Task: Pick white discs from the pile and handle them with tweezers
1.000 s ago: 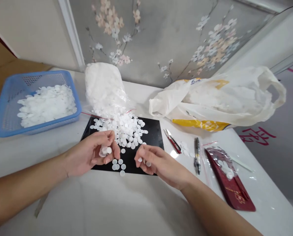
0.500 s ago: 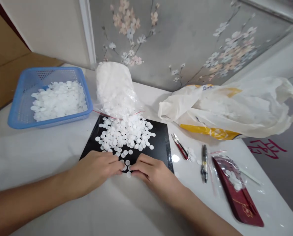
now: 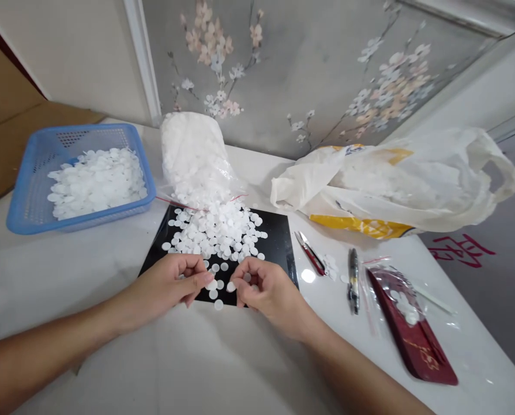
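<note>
Small white discs [image 3: 216, 230] lie heaped on a black mat [image 3: 277, 236], spilling from the mouth of a clear zip bag [image 3: 192, 144]. My left hand [image 3: 173, 279] is over the mat's front left part, thumb and forefinger pinched on a white disc [image 3: 211, 285]. Opposite it, my right hand [image 3: 261, 288] also pinches a white disc [image 3: 231, 286] between thumb and forefinger. Between the hands a few loose discs lie on the mat, one at its front edge [image 3: 218, 305].
A blue basket [image 3: 15, 216] with many white discs stands at the left. To the right are a white plastic carrier bag [image 3: 391, 184], red-handled thread snips [image 3: 311, 253], a pen [image 3: 353, 282], and a dark red case [image 3: 421, 357] under a small clear bag of discs [image 3: 406, 305].
Both hands have lifted from the mat's front edge, fingers now turned up with a disc showing in each pinch. The camera view has shifted slightly.
</note>
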Tool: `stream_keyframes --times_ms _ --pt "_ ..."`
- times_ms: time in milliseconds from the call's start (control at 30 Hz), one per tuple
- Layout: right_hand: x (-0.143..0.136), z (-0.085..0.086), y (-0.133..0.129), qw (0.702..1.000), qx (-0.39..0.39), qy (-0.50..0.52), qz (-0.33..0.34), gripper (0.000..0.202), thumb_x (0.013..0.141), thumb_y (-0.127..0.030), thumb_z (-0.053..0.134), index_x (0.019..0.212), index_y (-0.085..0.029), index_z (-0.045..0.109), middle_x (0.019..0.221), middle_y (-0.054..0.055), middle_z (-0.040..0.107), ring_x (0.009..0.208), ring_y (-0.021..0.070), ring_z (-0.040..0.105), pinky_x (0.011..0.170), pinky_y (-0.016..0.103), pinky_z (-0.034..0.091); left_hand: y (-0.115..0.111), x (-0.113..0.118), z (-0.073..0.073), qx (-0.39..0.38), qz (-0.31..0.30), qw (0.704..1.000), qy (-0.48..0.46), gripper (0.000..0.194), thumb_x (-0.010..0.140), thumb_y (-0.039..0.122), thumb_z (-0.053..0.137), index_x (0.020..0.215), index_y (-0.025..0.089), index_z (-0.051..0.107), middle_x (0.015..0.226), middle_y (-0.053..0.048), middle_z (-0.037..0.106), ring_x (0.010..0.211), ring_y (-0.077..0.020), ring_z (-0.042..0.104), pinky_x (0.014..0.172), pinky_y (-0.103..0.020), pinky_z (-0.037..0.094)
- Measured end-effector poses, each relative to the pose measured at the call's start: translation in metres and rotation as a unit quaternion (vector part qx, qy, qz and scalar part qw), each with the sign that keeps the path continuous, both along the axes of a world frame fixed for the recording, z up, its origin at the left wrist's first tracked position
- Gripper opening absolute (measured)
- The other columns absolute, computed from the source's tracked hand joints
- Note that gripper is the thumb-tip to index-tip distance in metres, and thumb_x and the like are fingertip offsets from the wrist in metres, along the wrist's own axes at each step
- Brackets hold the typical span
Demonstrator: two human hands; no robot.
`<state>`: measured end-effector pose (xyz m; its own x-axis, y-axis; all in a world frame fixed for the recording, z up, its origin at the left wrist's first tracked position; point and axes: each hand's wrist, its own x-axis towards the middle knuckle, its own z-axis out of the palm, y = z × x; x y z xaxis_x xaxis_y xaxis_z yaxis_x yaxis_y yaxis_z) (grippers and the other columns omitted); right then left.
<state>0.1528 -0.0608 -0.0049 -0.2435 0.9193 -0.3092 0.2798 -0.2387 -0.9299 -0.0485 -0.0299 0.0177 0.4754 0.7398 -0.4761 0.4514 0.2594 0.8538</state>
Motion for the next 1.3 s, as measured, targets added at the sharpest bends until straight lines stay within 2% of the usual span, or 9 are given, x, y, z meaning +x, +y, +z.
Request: stream_keyframes --times_ms 167,367,500,667,767,900,967,1100,1300 --pt "0.005 0.003 0.004 0.983 -0.094 0.158 0.012 0.012 0.074 -0.025 0.064 0.076 -0.019 0.054 0.071 -0.001 0.063 0.060 0.0131 0.062 0.046 0.021 0.042 0.001 0.002 0.000 -0.125 0.041 0.988 -0.080 0.025 0.078 0.034 0.061 0.068 0.019 0.043 0.077 -0.004 0.072 0.051 -0.0076 0.048 0.045 -0.019 0.024" --pt "0.007 0.000 0.001 0.992 -0.048 0.111 0.035 0.022 0.083 -0.037 0.064 0.073 -0.018 0.060 0.066 -0.003 0.056 0.051 0.0074 0.044 0.047 0.021 0.033 0.005 -0.003 0.008 -0.113 0.069 0.983 -0.127 0.008 0.063 0.014 0.048 0.069 0.019 0.048 0.068 0.001 0.064 0.055 -0.0093 0.048 0.046 -0.020 0.025" --pt "0.005 -0.008 -0.008 0.977 0.147 -0.084 0.128 0.007 0.082 -0.019 0.070 0.078 -0.019 0.065 0.076 -0.002 0.060 0.064 0.0110 0.053 0.058 0.022 0.041 0.007 -0.010 0.004 0.091 -0.024 0.995 0.024 0.011 0.078 0.025 0.053 0.076 0.019 0.063 0.058 0.005 0.050 0.053 -0.0106 0.042 0.049 -0.023 0.026" --pt "0.003 -0.017 -0.014 0.871 0.366 -0.203 0.257 0.024 0.099 -0.019 0.044 0.091 -0.015 0.066 0.083 0.006 0.061 0.073 0.0167 0.058 0.067 0.028 0.048 0.005 -0.014 -0.013 0.391 -0.195 0.885 0.164 0.017 0.090 0.023 0.055 0.092 0.023 0.072 0.076 0.002 0.065 0.071 -0.0147 0.059 0.061 -0.024 0.037" --pt "0.000 -0.015 -0.013 0.922 0.293 -0.167 0.191 0.017 0.093 -0.017 0.051 0.083 -0.017 0.064 0.077 0.003 0.060 0.064 0.0139 0.056 0.059 0.025 0.046 0.004 -0.015 -0.020 0.478 -0.243 0.823 0.188 0.022 0.094 0.022 0.051 0.088 0.022 0.072 0.071 0.000 0.062 0.067 -0.0159 0.057 0.056 -0.027 0.032" --pt "-0.001 -0.009 -0.008 0.999 0.019 -0.019 0.024 0.013 0.084 -0.022 0.060 0.071 -0.018 0.059 0.063 -0.004 0.057 0.049 0.0077 0.046 0.046 0.019 0.036 0.004 -0.016 -0.022 0.548 -0.306 0.753 0.196 0.026 0.095 0.014 0.045 0.084 0.020 0.068 0.073 -0.001 0.062 0.072 -0.0181 0.055 0.057 -0.029 0.030" --pt "0.000 -0.005 -0.005 0.997 -0.056 0.048 0.006 0.017 0.084 -0.028 0.059 0.070 -0.018 0.057 0.061 -0.004 0.058 0.046 0.0064 0.043 0.043 0.019 0.033 0.004 -0.014 -0.022 0.540 -0.293 0.766 0.190 0.026 0.095 0.013 0.044 0.083 0.019 0.066 0.074 -0.001 0.061 0.073 -0.0174 0.055 0.059 -0.028 0.032" --pt "0.004 -0.001 -0.001 0.988 -0.100 0.119 -0.003 0.020 0.080 -0.031 0.060 0.068 -0.019 0.050 0.065 -0.002 0.064 0.043 0.0059 0.044 0.039 0.018 0.032 0.005 -0.008 -0.016 0.354 -0.143 0.912 0.151 0.021 0.090 0.024 0.050 0.071 0.020 0.059 0.065 0.004 0.055 0.059 -0.0121 0.049 0.054 -0.023 0.032" --pt "0.003 -0.002 0.003 0.999 0.028 0.042 0.015 0.007 0.078 -0.014 0.055 0.080 -0.021 0.058 0.074 -0.002 0.065 0.059 0.0106 0.057 0.049 0.021 0.040 0.004 -0.003 0.000 0.034 0.010 0.999 -0.003 0.019 0.083 0.029 0.053 0.068 0.020 0.046 0.071 0.002 0.068 0.057 -0.0098 0.044 0.054 -0.021 0.033"
